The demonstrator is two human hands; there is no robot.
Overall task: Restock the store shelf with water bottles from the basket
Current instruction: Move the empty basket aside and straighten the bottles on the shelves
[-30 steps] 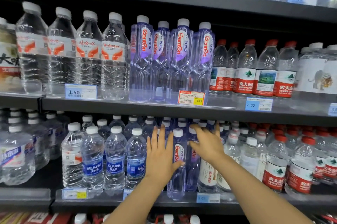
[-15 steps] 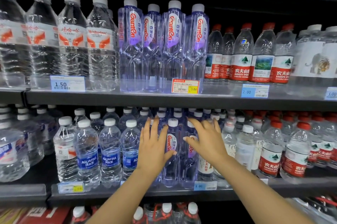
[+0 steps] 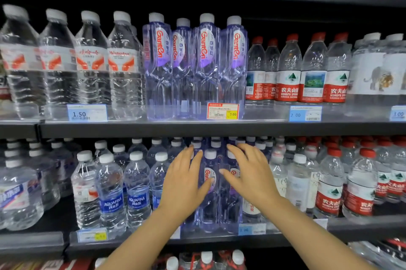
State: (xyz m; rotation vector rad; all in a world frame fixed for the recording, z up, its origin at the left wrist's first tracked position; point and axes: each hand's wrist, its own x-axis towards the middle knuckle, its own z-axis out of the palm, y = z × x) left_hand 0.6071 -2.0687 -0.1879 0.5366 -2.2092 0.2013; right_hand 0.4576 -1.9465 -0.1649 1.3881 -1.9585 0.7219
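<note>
Item: purple-tinted water bottles (image 3: pixel 209 184), small size, front of lower shelf (image 3: pixel 219 242), standing upright, long axis vertical, white caps up.
Position relative to grip: bottles lie directly ahead, between the two hands. Left hand (image 3: pixel 183 181) flanks the left side of the front bottle; right hand (image 3: pixel 248 176) covers the neighbouring bottle on the right.
Grip state: both hands spread, fingers straight, resting against bottles, nothing clasped.
Nearer hand: about equal.
Judged step: squaring the row; push runs straight back.
Basket: not in view.
</note>
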